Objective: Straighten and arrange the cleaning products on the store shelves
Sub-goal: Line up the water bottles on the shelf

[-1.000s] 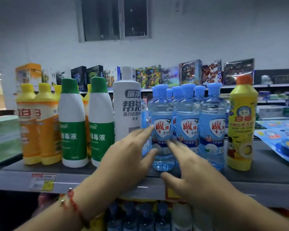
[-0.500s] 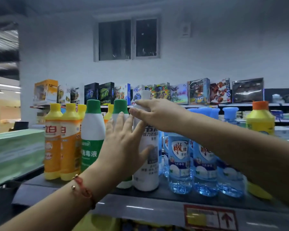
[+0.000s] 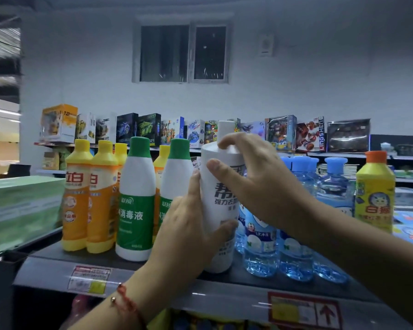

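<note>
A tall white bottle (image 3: 221,198) with dark lettering stands upright on the dark shelf (image 3: 81,258), near its front edge. My left hand (image 3: 188,229) wraps its lower body from the left. My right hand (image 3: 250,179) grips its shoulder and cap from the right. Left of it stand two green-and-white disinfectant bottles (image 3: 135,201) and several yellow-orange detergent bottles (image 3: 75,198). To its right, partly hidden by my right arm, are several clear blue bottles (image 3: 260,246).
A yellow bottle with an orange cap (image 3: 373,194) stands at the far right of the shelf. A pale green box (image 3: 19,208) sits at the left. Toy boxes (image 3: 281,133) line a far shelf. Price tags (image 3: 88,278) mark the shelf edge.
Both hands left the blue bottles and moved to the white bottle. The left hand has closed round its body and the right hand has taken its top. The view rose.
</note>
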`<action>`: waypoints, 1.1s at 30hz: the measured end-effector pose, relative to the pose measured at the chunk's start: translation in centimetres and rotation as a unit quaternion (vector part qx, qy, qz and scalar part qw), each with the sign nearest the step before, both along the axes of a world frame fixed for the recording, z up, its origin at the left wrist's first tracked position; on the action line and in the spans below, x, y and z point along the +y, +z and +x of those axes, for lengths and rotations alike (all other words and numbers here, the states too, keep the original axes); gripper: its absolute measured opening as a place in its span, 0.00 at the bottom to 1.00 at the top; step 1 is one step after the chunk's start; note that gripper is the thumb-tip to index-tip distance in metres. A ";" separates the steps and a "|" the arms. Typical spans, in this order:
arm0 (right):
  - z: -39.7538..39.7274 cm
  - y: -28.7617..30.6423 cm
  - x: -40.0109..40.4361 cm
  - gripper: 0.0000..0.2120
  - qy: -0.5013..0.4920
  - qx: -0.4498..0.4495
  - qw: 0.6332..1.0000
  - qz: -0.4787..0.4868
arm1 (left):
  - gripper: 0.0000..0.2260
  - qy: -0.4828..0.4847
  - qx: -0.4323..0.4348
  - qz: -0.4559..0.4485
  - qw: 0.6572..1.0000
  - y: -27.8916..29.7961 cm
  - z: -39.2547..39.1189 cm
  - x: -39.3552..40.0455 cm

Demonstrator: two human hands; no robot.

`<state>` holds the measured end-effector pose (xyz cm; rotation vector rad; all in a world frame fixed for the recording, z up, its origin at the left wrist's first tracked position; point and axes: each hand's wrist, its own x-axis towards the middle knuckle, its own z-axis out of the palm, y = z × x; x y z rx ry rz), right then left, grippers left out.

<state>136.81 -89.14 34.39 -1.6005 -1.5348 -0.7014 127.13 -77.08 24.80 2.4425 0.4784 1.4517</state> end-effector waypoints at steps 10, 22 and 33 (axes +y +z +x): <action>-0.6 -6.6 -3.5 0.33 0.115 0.044 0.992 -0.012 | 0.34 -0.118 -0.150 -0.166 0.968 -1.6 -0.9 -0.7; -1.7 -11.4 -3.8 0.45 0.038 -0.019 0.997 -0.069 | 0.37 -0.203 -0.360 -0.265 0.871 -3.7 -6.3 -4.8; -4.5 -19.8 -18.6 0.32 0.105 0.268 0.908 -0.306 | 0.31 -0.311 -0.399 -0.575 0.643 -13.5 -5.8 -17.3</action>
